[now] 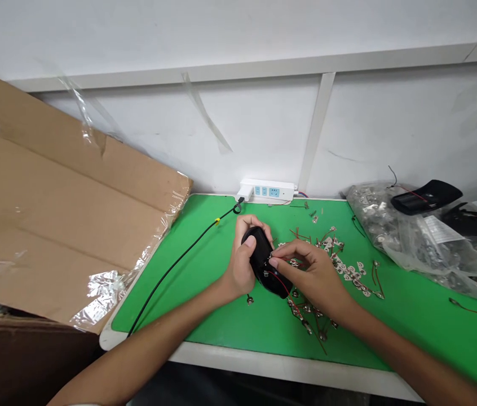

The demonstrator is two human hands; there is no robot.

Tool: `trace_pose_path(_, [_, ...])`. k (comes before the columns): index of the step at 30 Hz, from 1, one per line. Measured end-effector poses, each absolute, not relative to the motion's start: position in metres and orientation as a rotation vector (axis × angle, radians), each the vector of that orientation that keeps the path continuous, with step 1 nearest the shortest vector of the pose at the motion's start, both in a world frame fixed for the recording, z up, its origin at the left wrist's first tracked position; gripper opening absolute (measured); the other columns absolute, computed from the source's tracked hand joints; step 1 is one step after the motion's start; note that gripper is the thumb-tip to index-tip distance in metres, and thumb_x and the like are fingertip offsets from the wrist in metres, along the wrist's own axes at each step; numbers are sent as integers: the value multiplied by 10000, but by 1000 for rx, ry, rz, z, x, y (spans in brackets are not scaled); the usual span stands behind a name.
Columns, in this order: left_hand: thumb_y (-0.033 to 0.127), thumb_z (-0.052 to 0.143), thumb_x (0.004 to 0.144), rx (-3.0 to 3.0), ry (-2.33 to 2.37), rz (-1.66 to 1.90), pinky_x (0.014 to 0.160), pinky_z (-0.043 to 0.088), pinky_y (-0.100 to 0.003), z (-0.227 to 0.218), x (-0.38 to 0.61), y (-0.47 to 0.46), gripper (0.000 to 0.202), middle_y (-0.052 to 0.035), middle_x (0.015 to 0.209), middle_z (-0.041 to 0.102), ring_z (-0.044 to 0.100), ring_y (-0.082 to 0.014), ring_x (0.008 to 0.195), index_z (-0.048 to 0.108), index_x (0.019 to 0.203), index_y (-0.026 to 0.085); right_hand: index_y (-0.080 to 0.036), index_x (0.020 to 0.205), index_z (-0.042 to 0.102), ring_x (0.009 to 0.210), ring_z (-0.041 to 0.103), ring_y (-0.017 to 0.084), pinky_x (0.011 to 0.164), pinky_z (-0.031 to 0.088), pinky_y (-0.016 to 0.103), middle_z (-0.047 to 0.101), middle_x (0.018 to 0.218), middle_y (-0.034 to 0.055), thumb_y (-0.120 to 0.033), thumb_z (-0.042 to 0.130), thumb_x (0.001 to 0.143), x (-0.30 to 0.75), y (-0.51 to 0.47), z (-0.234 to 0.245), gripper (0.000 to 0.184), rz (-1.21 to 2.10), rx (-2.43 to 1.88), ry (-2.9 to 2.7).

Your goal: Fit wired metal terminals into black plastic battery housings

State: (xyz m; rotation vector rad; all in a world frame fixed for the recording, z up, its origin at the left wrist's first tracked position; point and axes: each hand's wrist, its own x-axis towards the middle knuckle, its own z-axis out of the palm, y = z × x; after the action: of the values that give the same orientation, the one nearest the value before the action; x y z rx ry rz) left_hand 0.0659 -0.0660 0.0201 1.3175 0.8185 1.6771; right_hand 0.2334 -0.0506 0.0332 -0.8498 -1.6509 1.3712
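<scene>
My left hand [243, 262] is wrapped round a black curved plastic housing [261, 246], its thumb lying on the near face. The housing is tilted above the green tabletop, and a red wire runs along its lower part. With thumb and forefinger pinched together, my right hand [306, 268] works at the middle of the housing, on a small metal piece [268, 260] partly covered by the fingertips. Below and beside the right hand lie loose metal contacts with wires [306, 326]. Several flat metal tabs [354, 273] are scattered to its right.
A power strip [273, 190] stands at the wall, with a black cable [175, 262] crossing the green mat [204, 321]. At the right are clear plastic bags of parts [384, 231] with another black housing [427, 196] on top. A large cardboard sheet [65, 203] leans at the left.
</scene>
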Motion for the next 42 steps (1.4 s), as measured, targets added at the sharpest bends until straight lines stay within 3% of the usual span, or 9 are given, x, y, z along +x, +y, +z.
trace_pose_path(11, [582,523,995,1550,869,1734,768,469,-343,13,62,-68,386,-36,990,577,541,-190,842,469,1177,246,-234,874,810,857,749,215,802,575,358,817,900,39,-330,808,858,232,-54,36,97,1388,-915,-1635])
trace_pose_path(19, [632,598,926,1548,697,1984,727,453,-355,26,75,-73,433,-28,920,572,554,-197,794,498,1087,243,-249,857,812,877,779,216,767,601,333,834,912,35,-264,814,865,231,-65,38,17,1286,-843,-1624])
trace_pose_path(34, [636,566,945,1571,754,2097,702,471,-334,29,83,-78,416,-22,884,560,538,-189,765,511,1074,244,-272,844,841,834,796,203,799,626,350,847,890,16,-232,851,846,230,-65,38,42,1290,-767,-1621])
trace_pose_path(39, [679,564,962,1661,759,2009,773,534,-368,25,75,-74,505,-71,1041,612,616,-204,861,539,1205,238,-259,819,839,823,783,194,751,622,320,842,896,30,-288,891,808,232,-55,37,60,1436,-815,-1486])
trace_pose_path(42, [697,543,983,1744,769,1855,914,577,-441,25,69,-75,621,-133,1246,627,665,-254,1045,533,1399,236,-260,821,838,776,768,178,708,622,301,832,864,20,-321,924,777,235,-46,37,115,1504,-806,-1354])
